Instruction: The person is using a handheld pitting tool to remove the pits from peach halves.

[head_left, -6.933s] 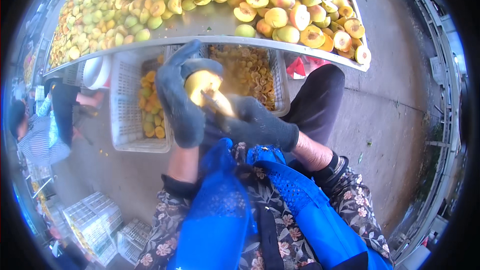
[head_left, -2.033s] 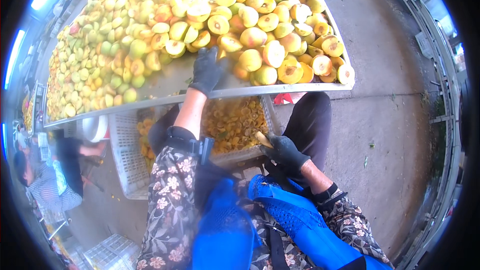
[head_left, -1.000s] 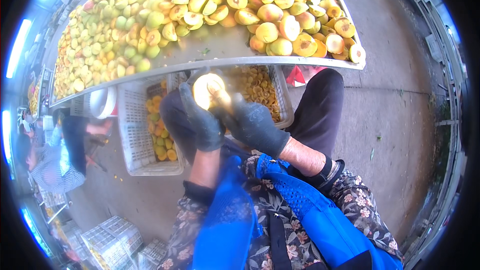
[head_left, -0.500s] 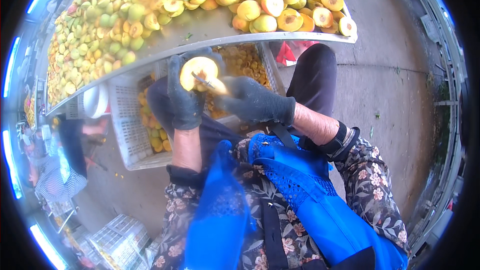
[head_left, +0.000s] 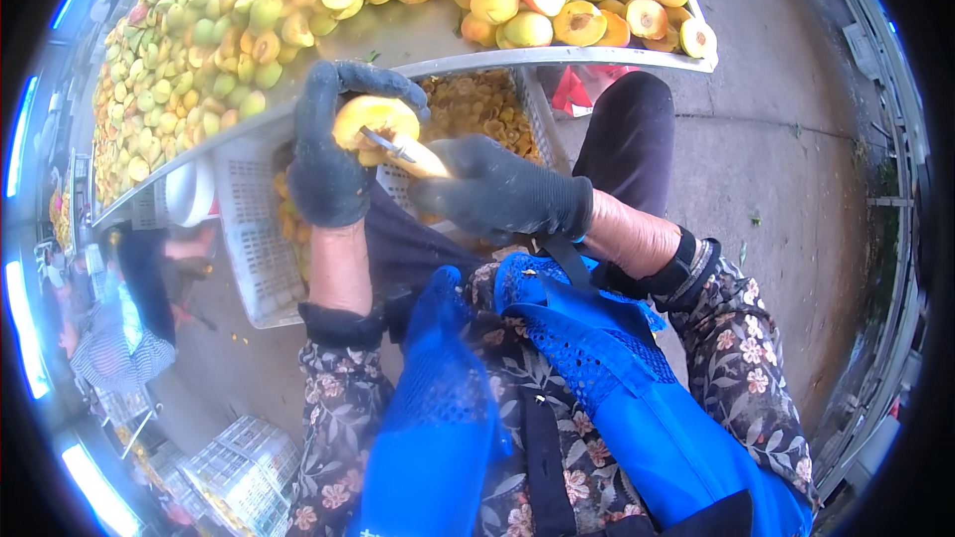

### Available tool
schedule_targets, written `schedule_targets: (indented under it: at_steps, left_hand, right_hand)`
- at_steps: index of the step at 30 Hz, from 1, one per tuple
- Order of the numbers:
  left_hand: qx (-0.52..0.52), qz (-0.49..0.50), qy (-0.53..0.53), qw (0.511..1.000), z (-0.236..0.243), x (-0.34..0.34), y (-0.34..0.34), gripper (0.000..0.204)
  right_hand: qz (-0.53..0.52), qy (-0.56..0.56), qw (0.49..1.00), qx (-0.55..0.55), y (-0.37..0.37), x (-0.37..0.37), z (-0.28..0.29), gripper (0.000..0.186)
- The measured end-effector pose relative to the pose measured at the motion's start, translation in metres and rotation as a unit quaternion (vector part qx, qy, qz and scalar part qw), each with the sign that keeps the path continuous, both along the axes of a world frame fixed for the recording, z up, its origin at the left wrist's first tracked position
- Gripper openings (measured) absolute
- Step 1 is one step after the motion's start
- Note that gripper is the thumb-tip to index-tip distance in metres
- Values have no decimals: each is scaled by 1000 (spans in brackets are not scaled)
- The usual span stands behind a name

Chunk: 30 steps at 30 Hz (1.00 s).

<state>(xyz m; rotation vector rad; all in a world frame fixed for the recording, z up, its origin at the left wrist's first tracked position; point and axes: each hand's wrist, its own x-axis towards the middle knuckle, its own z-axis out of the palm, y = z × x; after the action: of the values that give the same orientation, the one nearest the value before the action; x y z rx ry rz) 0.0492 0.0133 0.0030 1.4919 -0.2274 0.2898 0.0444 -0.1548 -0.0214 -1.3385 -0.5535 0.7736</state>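
Left hand (head_left: 333, 159), gloved, centre-left of frame, is curled around a yellow fruit half (head_left: 370, 115), cut face tilted up; right hand (head_left: 502, 189), gloved, at centre, is closed on the pale handle of a small tool (head_left: 426, 161), metal end at the middle of that face, depth can't be told; main risk looks like a slip, since wet flesh or too hard a push could send the metal end across toward the left fingers, glove or not; squeezing too tight could also bruise or split the half, too loose could let it twist and drop; just above, bench (head_left: 398, 35) runs across the top of the frame, its edge close to the left fingers, so a wide swing might knock knuckles; fruit pile (head_left: 492, 2) at upper right comes right up to that edge, so a bump could roll pieces off; below the edge, crate (head_left: 534, 117) at upper centre has cut pieces in it, white crate (head_left: 254, 224) at centre-left has more fruit, so a dropped half could land among the wrong lot; co-worker (head_left: 124, 348), far left, well apart, unlikely to interfere
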Motion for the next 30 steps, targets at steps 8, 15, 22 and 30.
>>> schedule_targets:
  at_steps: [8, 15, 22, 30]
  left_hand:
    - [-122, 36, -6, 992, -4, 8, -11, 40]
    - [-38, 216, -58, 974, -48, 18, -6, 47]
    - [131, 205, -105, 964, -49, 16, -4, 54]
    - [-71, 118, -55, 989, -93, 22, 6, 48]
  right_hand:
    - [-64, -43, 995, 58, 14, -2, 2, 21]
    - [4, -110, 993, -34, 11, 27, -22, 25]
    - [-31, -291, 955, -50, 9, 37, -34, 27]
    - [1, -132, 991, 7, 17, 31, -44, 31]
